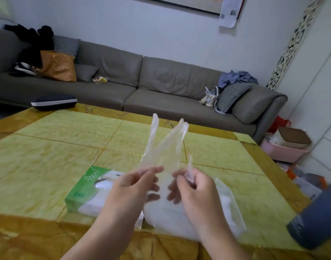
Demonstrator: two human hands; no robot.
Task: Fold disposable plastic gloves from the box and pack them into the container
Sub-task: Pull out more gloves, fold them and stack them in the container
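Observation:
A clear plastic glove [163, 145] stands up in the air over the table, its fingers pointing up and away from me. My left hand [134, 186] pinches its lower left edge between thumb and fingers. My right hand [191, 186] grips the lower right edge, with a strip of plastic sticking up from the fist. Under my left hand lies the green and white glove box [82, 192]. A clear plastic container [228, 209] with white contents lies beneath my right hand, partly hidden by both wrists.
The yellow-green marble table [48, 156] has brown borders. A dark grey cylinder [318, 214] stands at the right table edge. Beyond the table stretches a grey sofa [160, 81] with cushions and bags. A pink bin [284, 151] sits on the floor at right.

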